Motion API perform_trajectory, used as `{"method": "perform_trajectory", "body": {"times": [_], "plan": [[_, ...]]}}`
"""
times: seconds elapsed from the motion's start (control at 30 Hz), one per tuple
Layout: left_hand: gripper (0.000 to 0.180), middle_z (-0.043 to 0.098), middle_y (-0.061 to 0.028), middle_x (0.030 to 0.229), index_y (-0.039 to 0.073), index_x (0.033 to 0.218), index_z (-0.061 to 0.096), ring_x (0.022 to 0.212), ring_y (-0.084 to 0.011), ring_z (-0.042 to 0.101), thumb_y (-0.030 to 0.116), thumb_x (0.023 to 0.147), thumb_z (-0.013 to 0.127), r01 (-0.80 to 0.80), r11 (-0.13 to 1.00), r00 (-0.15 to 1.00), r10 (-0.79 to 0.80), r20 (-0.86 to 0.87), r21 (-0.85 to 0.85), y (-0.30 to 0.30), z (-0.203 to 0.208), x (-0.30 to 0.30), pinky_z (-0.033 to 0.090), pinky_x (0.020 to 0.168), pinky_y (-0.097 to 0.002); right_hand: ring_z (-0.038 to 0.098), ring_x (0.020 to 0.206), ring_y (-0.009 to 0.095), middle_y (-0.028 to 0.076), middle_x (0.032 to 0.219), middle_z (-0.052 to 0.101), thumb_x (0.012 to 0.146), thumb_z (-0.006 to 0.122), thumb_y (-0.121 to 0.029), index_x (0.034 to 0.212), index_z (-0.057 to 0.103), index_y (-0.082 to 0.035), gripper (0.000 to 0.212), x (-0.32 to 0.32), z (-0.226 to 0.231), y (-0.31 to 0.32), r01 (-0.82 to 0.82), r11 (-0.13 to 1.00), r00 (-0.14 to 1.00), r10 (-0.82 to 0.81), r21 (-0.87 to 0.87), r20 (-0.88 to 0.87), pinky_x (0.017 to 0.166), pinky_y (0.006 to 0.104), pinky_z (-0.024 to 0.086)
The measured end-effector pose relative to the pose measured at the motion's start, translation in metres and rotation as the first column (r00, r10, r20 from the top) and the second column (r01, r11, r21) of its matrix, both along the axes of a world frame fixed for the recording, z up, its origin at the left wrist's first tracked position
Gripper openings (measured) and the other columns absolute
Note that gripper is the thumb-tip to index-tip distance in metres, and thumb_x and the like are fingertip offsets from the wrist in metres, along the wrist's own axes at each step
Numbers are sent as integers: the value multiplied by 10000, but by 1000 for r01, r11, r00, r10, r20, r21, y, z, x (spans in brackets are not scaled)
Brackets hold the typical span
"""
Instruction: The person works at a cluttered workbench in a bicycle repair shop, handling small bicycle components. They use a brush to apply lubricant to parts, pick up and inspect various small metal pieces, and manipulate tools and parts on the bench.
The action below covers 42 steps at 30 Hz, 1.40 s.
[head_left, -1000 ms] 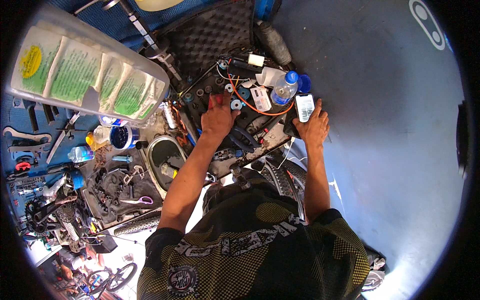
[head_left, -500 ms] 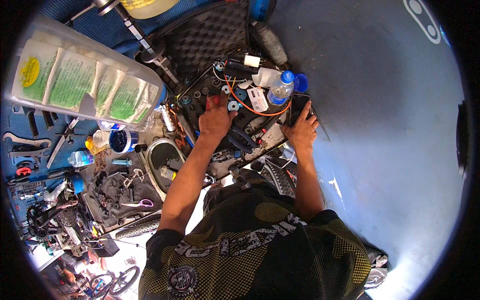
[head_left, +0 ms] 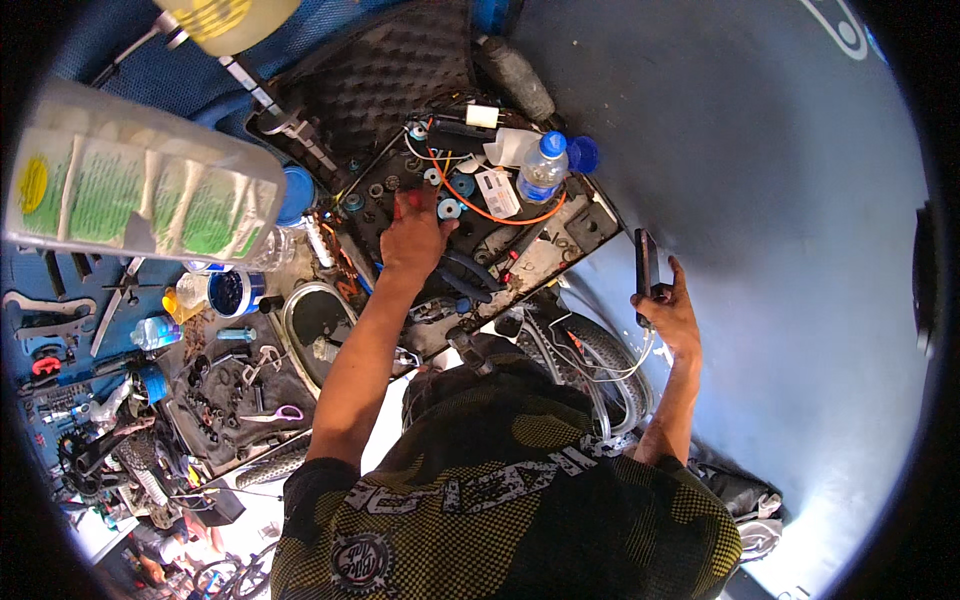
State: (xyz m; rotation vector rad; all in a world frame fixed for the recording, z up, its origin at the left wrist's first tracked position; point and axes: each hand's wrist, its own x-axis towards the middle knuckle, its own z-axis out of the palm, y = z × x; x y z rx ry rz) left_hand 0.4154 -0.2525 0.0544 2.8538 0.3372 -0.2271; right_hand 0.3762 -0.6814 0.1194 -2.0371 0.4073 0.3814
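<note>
In my right hand (head_left: 672, 322) is a smartphone (head_left: 645, 270), a slim dark slab held upright on its edge between thumb and fingers. A white cable (head_left: 610, 378) hangs just below that hand. My left hand (head_left: 412, 245) rests on the dark workbench tray, thumb spread to the side. Its fingertips touch a red object (head_left: 407, 204), mostly covered, whose kind I cannot make out. Beside these fingers lie light-blue round parts (head_left: 449, 208) and black-handled pliers (head_left: 470, 276). An orange cable (head_left: 500, 219) curves past a clear water bottle (head_left: 543, 168) with a blue cap.
A large clear container (head_left: 140, 180) stands at the left, near a blue tub of dark grease (head_left: 235, 288). Scissors (head_left: 275, 413) lie among loose parts. A bicycle wheel (head_left: 610, 370) is below the bench edge. The blue wall (head_left: 800, 250) runs along the right.
My right hand has lifted the smartphone off the bench's right corner and moved it right and toward me. My left hand stays at the red object. The view has shifted slightly.
</note>
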Motion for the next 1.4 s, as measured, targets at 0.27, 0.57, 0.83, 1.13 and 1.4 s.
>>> {"method": "perform_trajectory", "body": {"times": [0.27, 0.57, 0.83, 1.13, 1.4], "plan": [[827, 518, -299, 1483, 184, 1636, 399, 1030, -506, 751, 550, 971, 730, 18, 1000, 999, -17, 44, -1, 2, -2, -1, 654, 775, -552, 639, 767, 180, 71, 891, 645, 786, 877, -134, 1711, 189, -50, 1156, 3, -4, 4, -69, 997, 996, 67, 29, 62, 701, 332, 532], [848, 481, -330, 1524, 220, 1678, 339, 1063, -542, 731, 597, 998, 676, -2, 1000, 1000, 2, -27, -8, 3, 5, -2, 631, 830, -600, 607, 1325, 460, 278, 1416, 618, 703, 963, -332, 1708, 188, -128, 1286, 65, -24, 98, -261, 674, 922, 386, -691, 28, 1057, 549, 550], [860, 491, -334, 1514, 241, 1683, 333, 1032, -531, 743, 596, 986, 690, -9, 1000, 1000, 9, -3, -19, 3, -1, -3, 640, 799, -580, 535, 1365, 478, 278, 1424, 541, 756, 959, -310, 1725, 96, -100, 1314, 78, -74, 121, -186, 596, 915, 395, -781, 83, 1018, 569, 585], [842, 427, -327, 1626, 186, 1640, 419, 1034, -490, 760, 498, 942, 772, 147, 987, 977, -135, 163, -66, -22, 32, -26, 653, 794, -548, 519, 1402, 465, 289, 1578, 497, 795, 894, -483, 1720, 192, -77, 1230, 64, -59, 110, -81, 581, 878, 426, -810, 218, 1142, 580, 446], [684, 534, -171, 1566, 195, 1472, 617, 1011, -383, 782, 526, 902, 799, 574, 818, 809, -575, 126, 40, -27, 19, -56, 656, 778, -516, 625, 1156, 402, 192, 1273, 663, 864, 836, -285, 1373, 659, -69, 581, 24, -42, 139, -249, 758, 645, 594, -603, 481, 1015, 515, 510]]}}
